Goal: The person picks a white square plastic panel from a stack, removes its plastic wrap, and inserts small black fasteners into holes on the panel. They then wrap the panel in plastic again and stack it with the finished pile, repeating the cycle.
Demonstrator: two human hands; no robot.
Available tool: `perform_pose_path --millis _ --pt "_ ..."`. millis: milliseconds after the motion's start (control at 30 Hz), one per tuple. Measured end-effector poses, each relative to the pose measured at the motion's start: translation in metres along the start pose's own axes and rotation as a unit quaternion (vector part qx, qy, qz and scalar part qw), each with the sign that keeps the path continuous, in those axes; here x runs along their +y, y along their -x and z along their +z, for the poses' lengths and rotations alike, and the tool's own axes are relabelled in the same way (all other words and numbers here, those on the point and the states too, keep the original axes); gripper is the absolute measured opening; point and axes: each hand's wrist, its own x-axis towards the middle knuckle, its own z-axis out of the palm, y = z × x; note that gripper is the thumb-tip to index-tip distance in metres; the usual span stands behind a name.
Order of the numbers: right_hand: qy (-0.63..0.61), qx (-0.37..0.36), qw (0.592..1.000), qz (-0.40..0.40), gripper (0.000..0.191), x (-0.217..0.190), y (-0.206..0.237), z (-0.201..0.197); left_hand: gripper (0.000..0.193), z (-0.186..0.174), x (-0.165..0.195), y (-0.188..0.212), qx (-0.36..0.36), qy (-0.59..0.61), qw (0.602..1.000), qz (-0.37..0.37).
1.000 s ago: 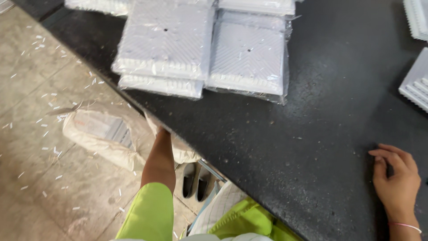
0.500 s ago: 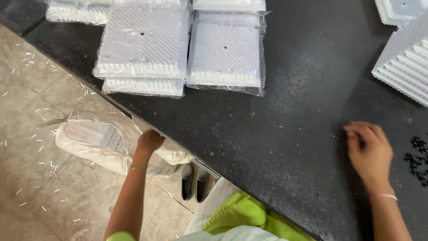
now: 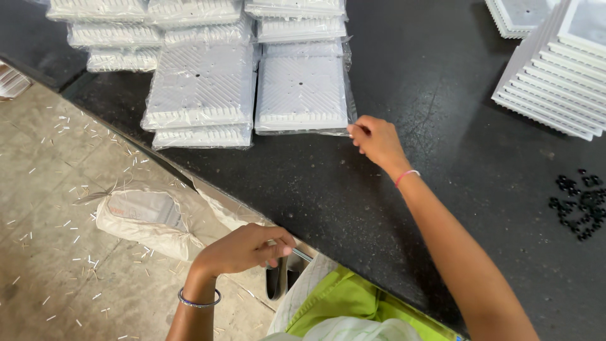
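White square ribbed panels in clear plastic wrap lie in stacks on the black table (image 3: 391, 208). My right hand (image 3: 377, 142) reaches across the table and pinches the near right corner of the front right wrapped pack (image 3: 302, 88). A second wrapped pack (image 3: 201, 85) lies just left of it, on top of another. My left hand (image 3: 243, 249) hangs below the table's near edge with its fingers curled shut; I see nothing in it. A thin bangle sits on that wrist, a pink band on the right wrist.
Unwrapped white panels (image 3: 555, 82) are fanned out at the table's far right. Several small black pieces (image 3: 577, 202) lie scattered near the right edge. On the tiled floor sits a white sack (image 3: 145, 218) among small white scraps, with dark sandals (image 3: 279, 284) under the table.
My right hand has moved from the near right of the table up and left to the wrapped pack's corner. My left hand has risen from near the sack to the table edge.
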Motion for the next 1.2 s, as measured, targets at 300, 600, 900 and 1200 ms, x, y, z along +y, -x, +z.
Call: perform_pose_path --millis 300,600,900,1200 --pt "0.077 -0.024 0.994 0.073 0.036 0.081 0.065 -0.103 0.042 0.004 0.002 -0.029 0.183 0.2 0.946 0.176" --pt "0.23 0.17 0.957 -0.044 0.028 0.091 0.129 -0.161 0.067 0.029 0.01 -0.161 0.164 0.472 0.844 0.193" --pt "0.06 0.156 0.983 -0.079 0.046 0.082 0.085 -0.101 0.058 0.035 0.038 -0.204 0.18 0.599 0.767 0.146" --pt "-0.143 0.049 0.986 0.069 0.055 0.08 0.09 -0.08 0.078 0.008 0.102 -0.17 0.247 0.444 0.813 0.284"
